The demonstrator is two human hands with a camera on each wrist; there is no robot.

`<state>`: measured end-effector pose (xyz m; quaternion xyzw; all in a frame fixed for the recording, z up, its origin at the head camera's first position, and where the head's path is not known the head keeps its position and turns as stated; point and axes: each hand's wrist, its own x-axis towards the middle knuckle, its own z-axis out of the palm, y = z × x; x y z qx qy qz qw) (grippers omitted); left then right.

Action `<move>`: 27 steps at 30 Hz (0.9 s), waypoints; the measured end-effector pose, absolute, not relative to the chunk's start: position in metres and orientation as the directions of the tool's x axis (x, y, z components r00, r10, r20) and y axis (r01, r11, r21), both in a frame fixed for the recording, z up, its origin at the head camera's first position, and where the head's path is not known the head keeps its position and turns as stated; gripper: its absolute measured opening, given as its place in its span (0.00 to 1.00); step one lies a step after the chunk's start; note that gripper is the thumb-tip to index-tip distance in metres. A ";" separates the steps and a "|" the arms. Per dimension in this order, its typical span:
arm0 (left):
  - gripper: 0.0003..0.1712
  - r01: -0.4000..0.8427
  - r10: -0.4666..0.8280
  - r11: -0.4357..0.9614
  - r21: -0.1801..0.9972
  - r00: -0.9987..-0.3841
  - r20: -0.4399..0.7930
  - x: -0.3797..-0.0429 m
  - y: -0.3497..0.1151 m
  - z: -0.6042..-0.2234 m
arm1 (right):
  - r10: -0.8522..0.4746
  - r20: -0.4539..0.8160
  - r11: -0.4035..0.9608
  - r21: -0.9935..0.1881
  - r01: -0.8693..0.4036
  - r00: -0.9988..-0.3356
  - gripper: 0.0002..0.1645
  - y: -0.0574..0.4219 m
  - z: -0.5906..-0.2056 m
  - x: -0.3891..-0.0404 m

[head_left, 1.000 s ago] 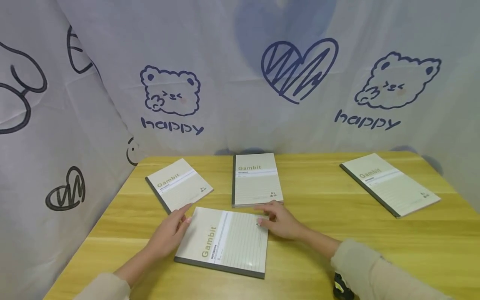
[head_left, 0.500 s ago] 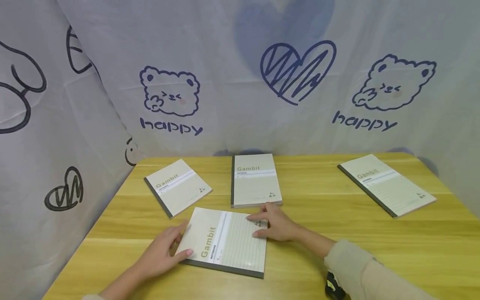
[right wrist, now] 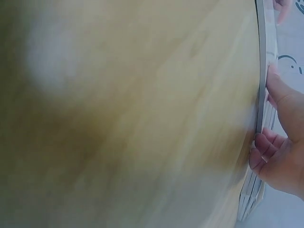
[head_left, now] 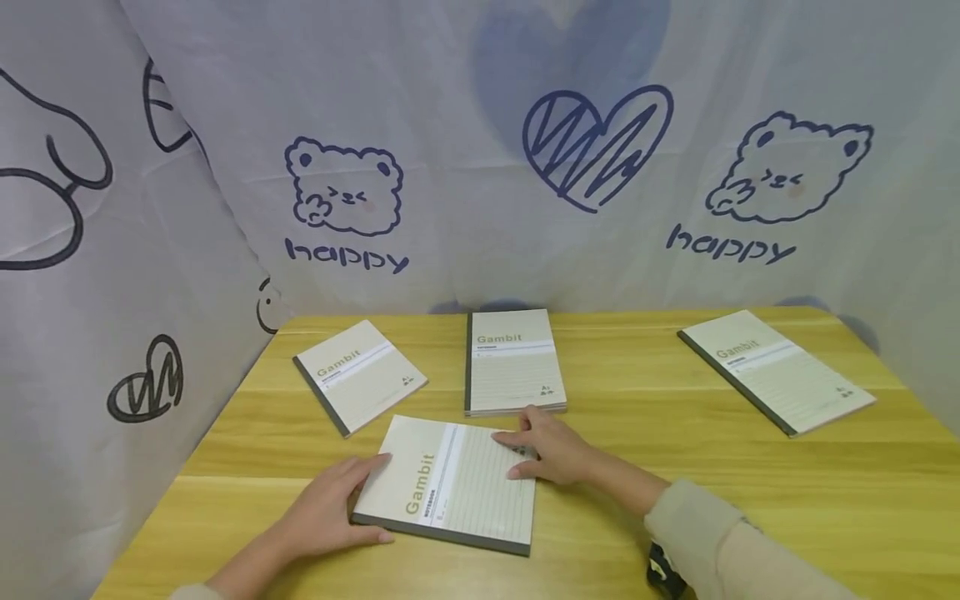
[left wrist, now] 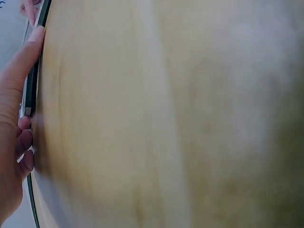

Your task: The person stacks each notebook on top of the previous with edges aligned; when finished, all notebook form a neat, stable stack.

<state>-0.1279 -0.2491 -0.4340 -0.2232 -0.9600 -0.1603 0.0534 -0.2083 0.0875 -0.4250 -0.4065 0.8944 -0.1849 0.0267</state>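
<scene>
A pale notebook (head_left: pixel 480 483) marked Gambit lies sideways at the front of the table, its dark spine toward the person. At its left side is my left hand (head_left: pixel 322 512), index fingertip on the cover and thumb along the spine near the corner. In the left wrist view, the other fingers of the left hand (left wrist: pixel 14 137) curl at the notebook's edge. My right hand (head_left: pixel 555 450) grips the opposite side, thumb and index finger on the cover. Beneath that edge, its remaining fingers (right wrist: pixel 266 147) curl in the right wrist view.
Behind lie a tilted notebook (head_left: pixel 360 375) at left, a small stack of notebooks (head_left: pixel 517 362) in the middle and another notebook (head_left: pixel 776 371) at right. A dark object (head_left: pixel 663 571) shows beside the right sleeve. A printed cloth (head_left: pixel 480 233) hangs behind the wooden table (head_left: pixel 637 517).
My left hand has shifted down the notebook's left side, its thumb moving from the cover to the spine edge. My right hand has slid slightly farther over the cover. The notebook stays nearly in place.
</scene>
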 end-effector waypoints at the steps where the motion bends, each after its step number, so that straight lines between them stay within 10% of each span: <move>1: 0.57 0.442 0.411 0.848 0.293 -0.897 0.164 -0.128 -0.250 -0.434 | -0.738 0.102 0.600 -0.353 -0.718 -0.667 0.32 0.087 -0.426 -0.209; 27: 0.40 0.432 0.397 0.756 0.491 -0.900 0.181 -0.144 -0.253 -0.426 | -0.736 0.149 0.610 -0.277 -0.743 -0.660 0.32 0.091 -0.426 -0.201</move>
